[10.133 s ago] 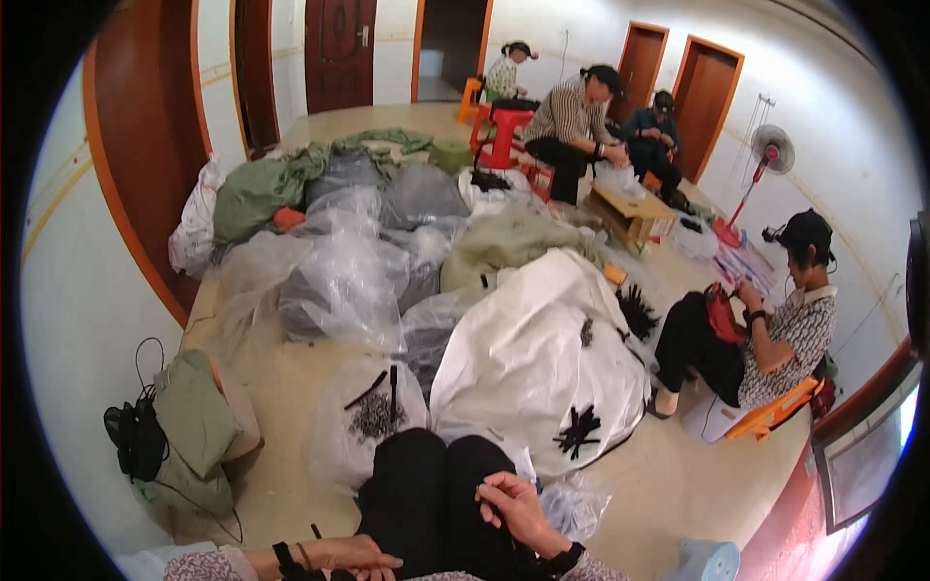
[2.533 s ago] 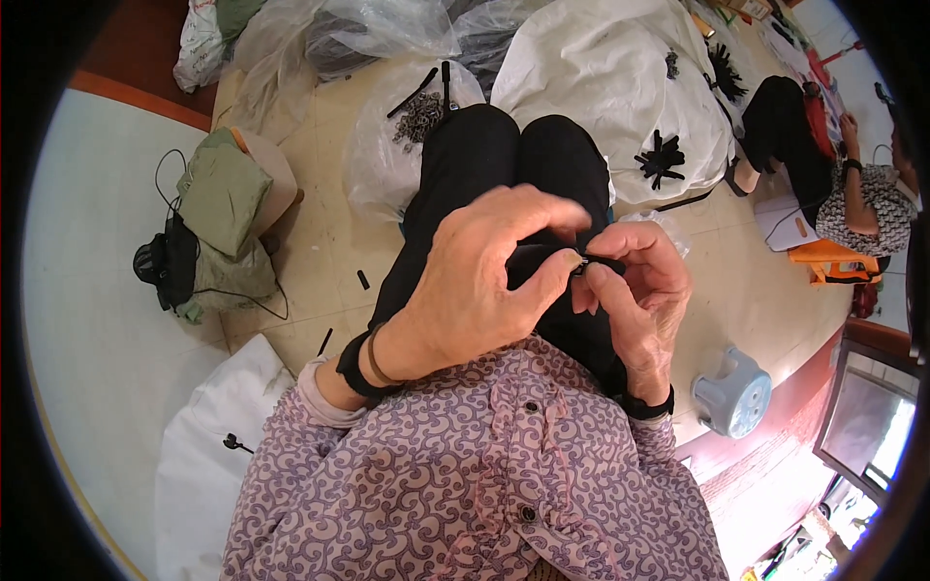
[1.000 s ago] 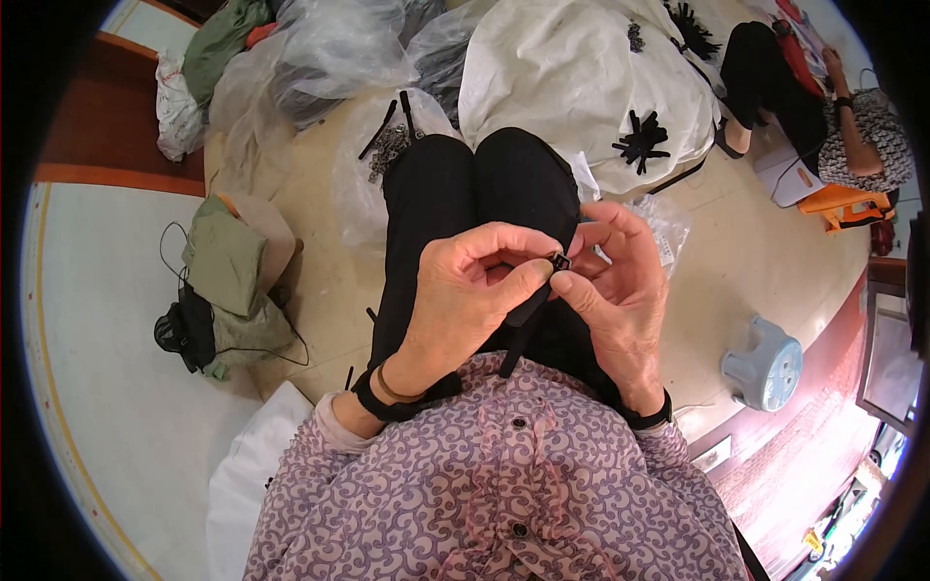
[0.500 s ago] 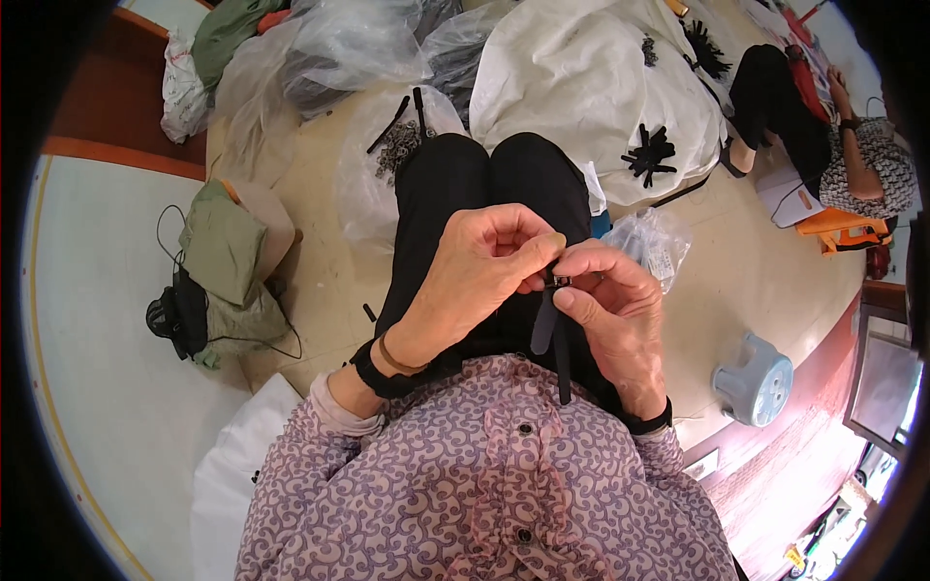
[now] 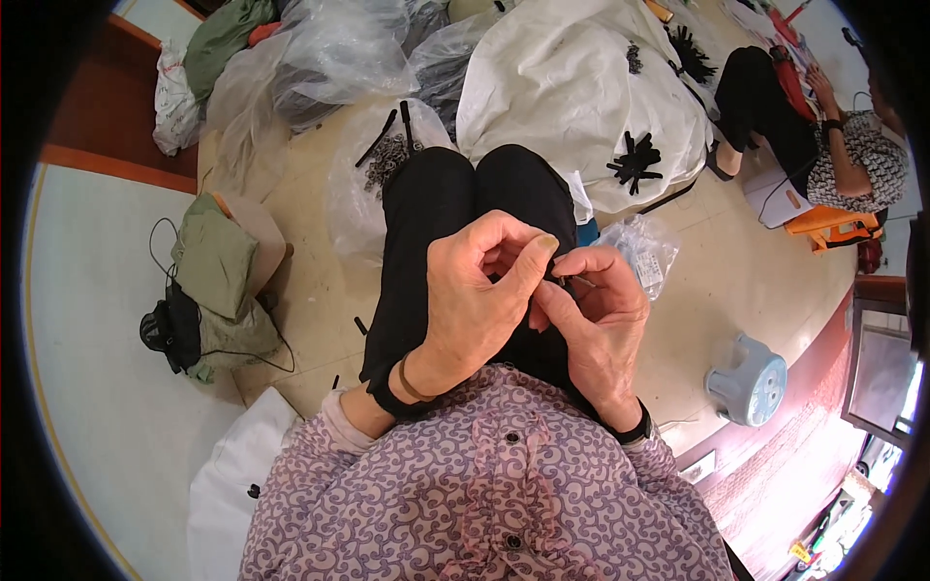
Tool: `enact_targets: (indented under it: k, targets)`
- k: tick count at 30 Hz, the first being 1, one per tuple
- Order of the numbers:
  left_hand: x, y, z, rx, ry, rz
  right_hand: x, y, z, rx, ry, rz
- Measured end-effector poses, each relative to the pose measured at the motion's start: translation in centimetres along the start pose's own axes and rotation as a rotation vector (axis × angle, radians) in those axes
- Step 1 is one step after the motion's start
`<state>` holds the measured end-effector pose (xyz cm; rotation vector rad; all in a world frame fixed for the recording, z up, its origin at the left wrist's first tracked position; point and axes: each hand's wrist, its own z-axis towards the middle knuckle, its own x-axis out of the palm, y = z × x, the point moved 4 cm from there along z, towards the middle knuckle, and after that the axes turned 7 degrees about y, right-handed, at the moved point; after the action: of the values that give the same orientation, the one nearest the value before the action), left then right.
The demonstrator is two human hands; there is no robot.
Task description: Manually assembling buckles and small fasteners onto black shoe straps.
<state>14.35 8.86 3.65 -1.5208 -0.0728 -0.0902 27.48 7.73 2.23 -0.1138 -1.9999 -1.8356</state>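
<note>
One small dark piece point(image 5: 563, 281), above the lap point(image 5: 433, 213), was pinched in our right grip point(image 5: 605, 315); our left grip point(image 5: 480, 290) we couldn't judge. Right of the lap, a clear bag point(image 5: 626, 239) bore an unreadable white label point(image 5: 651, 268).

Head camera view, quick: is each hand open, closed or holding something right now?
Left hand: grip closed in a pinch; whether it holds anything cannot be told.
Right hand: pinching a small dark piece, mostly hidden, shape and material unclear.
</note>
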Motion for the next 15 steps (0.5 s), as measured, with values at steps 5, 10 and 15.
enact_targets:
  k: [5,10,15]
  targets:
    - [0.34,-0.61,-0.02,0.043,-0.040,0.048,-0.03,0.34,-0.31,-0.029,-0.040,-0.037]
    - [0.37,-0.49,-0.13,0.119,-0.051,0.077,0.00,0.46,-0.41,-0.123,-0.108,-0.171]
    - [0.40,-0.77,0.06,0.275,-0.076,0.243,-0.26,0.60,-0.58,-0.447,-0.087,-0.538]
